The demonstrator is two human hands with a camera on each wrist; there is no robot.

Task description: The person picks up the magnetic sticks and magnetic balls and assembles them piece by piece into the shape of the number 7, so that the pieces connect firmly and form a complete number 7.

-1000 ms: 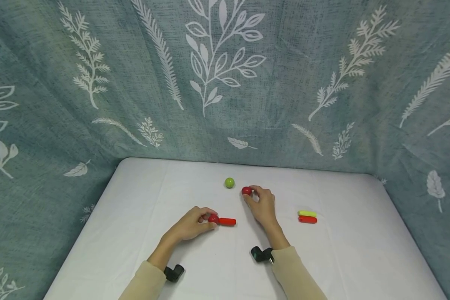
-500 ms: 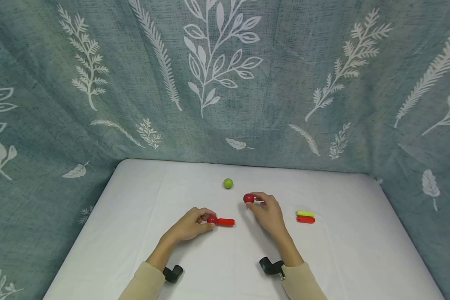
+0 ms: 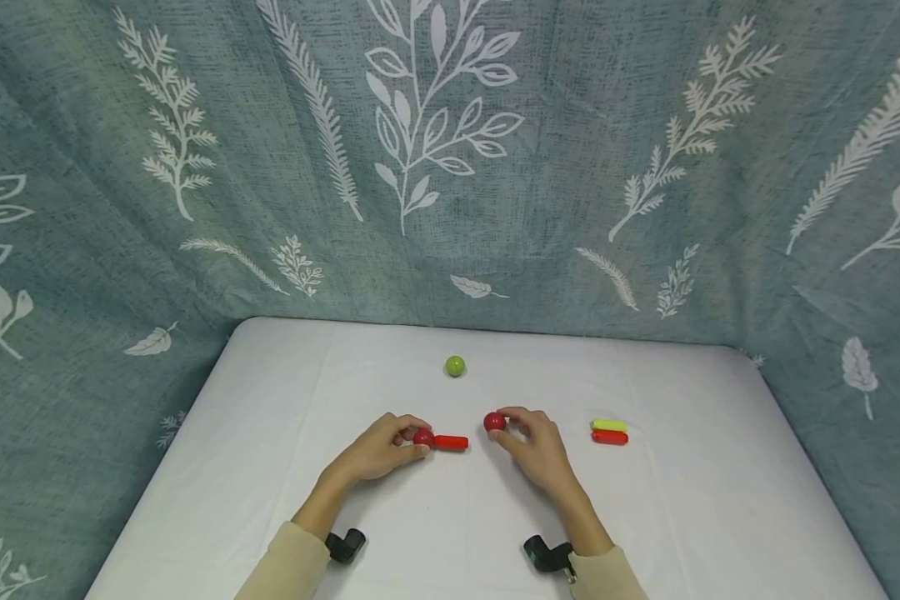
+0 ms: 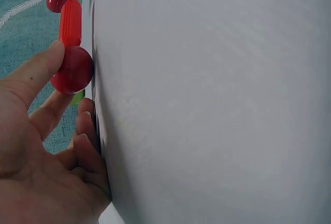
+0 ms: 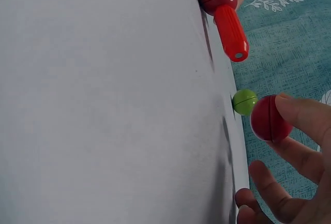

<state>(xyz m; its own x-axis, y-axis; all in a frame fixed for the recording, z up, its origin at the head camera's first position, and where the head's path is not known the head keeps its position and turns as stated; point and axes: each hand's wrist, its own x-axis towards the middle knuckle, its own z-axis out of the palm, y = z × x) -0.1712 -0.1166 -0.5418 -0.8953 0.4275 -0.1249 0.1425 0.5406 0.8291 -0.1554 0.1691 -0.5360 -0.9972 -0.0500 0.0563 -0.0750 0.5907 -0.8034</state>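
My left hand (image 3: 381, 450) pinches a dark red ball (image 3: 423, 437) between thumb and fingers. A bright red ridged handle (image 3: 452, 443) extends from that ball to the right, and a small hole shows in its free end in the right wrist view. A second red ball (image 3: 494, 422), with a seam round its middle, is pinched by my right hand (image 3: 542, 452) using thumb and fingertips. This ball stands a short gap to the right of the handle's end, not touching it. In the right wrist view the ball (image 5: 271, 118) appears raised off the table.
A green ball (image 3: 455, 366) lies toward the back of the white table (image 3: 330, 367). To the right, a yellow-green handle (image 3: 609, 425) and a red handle (image 3: 610, 437) lie side by side. A patterned teal curtain (image 3: 555, 208) hangs behind the table.
My right hand has drawn the red ball back from near the green ball, toward me and level with the handle's end. My left hand stays about where it was.
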